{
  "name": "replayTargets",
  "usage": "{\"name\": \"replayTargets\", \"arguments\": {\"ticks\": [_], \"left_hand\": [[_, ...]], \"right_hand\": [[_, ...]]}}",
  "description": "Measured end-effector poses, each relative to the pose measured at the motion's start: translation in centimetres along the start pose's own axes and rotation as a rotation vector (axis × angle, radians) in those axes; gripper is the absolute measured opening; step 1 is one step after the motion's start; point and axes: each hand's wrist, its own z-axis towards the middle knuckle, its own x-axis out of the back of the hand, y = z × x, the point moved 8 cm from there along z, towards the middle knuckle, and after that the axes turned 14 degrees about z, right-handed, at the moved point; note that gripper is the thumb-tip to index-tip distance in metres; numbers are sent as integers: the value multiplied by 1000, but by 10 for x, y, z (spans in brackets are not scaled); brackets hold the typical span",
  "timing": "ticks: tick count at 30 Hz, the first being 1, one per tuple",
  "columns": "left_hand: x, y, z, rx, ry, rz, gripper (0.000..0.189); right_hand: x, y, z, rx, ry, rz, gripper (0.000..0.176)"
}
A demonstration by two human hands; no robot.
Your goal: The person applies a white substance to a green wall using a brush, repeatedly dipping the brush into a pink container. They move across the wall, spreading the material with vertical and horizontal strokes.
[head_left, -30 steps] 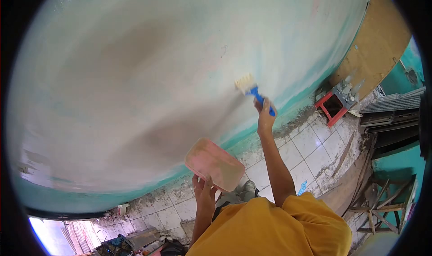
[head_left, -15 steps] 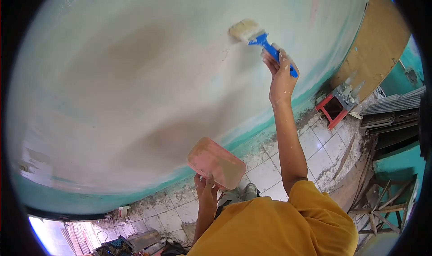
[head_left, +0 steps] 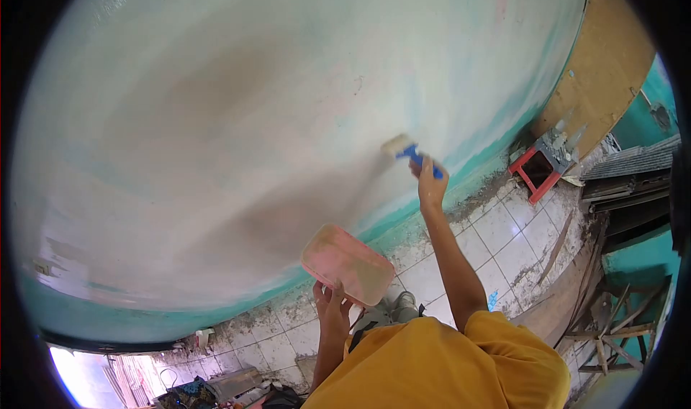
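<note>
My right hand [head_left: 432, 182] is closed around the blue handle of a paintbrush [head_left: 404, 148], its pale bristles at the wall, pointing up and left. The wall [head_left: 273, 135] carries a whitish, uneven coat over green, with a bare green strip along its foot. Lower down, my left hand [head_left: 332, 310] grips the near edge of a shallow pink tub [head_left: 348, 265], tilted in front of the wall. Whitish smears cover parts of the tub's inside.
A red and grey stool [head_left: 538, 170] with stuff on top stands on the dirty tiled floor [head_left: 495, 229] at right. Behind it leans a brown board [head_left: 604, 64]. Corrugated sheets [head_left: 633, 166] and a wooden frame [head_left: 612, 333] lie farther right. A bag [head_left: 188, 393] sits at lower left.
My right hand has swept the paintbrush down the wall, from high up to nearer the tub. My left hand and the tub have barely moved.
</note>
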Motion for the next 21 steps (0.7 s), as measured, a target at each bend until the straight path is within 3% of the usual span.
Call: {"name": "replayTargets", "arguments": {"ticks": [5, 8, 12, 18, 21], "left_hand": [[-3, 5, 2, -11, -40, -40, 57], [-5, 7, 5, 17, -62, -76, 57], [-4, 11, 16, 22, -115, -96, 59], [0, 22, 35, 40, -142, -29, 66], [1, 22, 50, -5, -149, 53, 64]], "right_hand": [[-115, -163, -4, 272, -167, 225, 33], [-146, -214, -7, 336, -282, 406, 36], [-117, -158, 15, 304, -212, 395, 34], [35, 34, -5, 70, 58, 74, 32], [47, 46, -2, -14, 106, -17, 32]]}}
